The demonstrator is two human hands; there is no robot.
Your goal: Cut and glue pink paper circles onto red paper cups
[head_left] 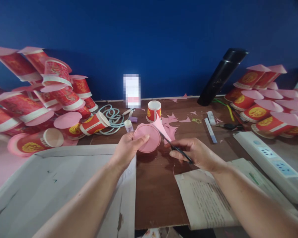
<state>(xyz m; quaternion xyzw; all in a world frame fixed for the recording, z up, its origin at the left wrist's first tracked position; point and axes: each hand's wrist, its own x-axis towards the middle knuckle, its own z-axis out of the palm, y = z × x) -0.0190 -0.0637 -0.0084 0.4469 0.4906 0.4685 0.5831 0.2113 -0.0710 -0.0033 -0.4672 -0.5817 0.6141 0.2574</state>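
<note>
My left hand (127,145) grips a pink paper disc (149,140), its thumb pressed on the face. The disc has a round raised-looking rim; what lies behind it is hidden. My right hand (195,153) is closed around a pair of scissors with dark handles (181,152). Their blades reach up to the right edge of the disc, where a pointed pink paper offcut (161,126) sticks out. Just beyond, a red and white paper cup (154,111) stands on the brown table (159,191), beside scattered pink scraps (172,130).
Stacked red paper cups with pink paper on them (64,96) fill the left; more cups (260,109) stand at right. A black bottle (222,77) leans by the blue wall. Around lie a coiled cable (111,119), glue stick (128,125), white marker (210,130), power strip (268,162) and printed papers (208,198).
</note>
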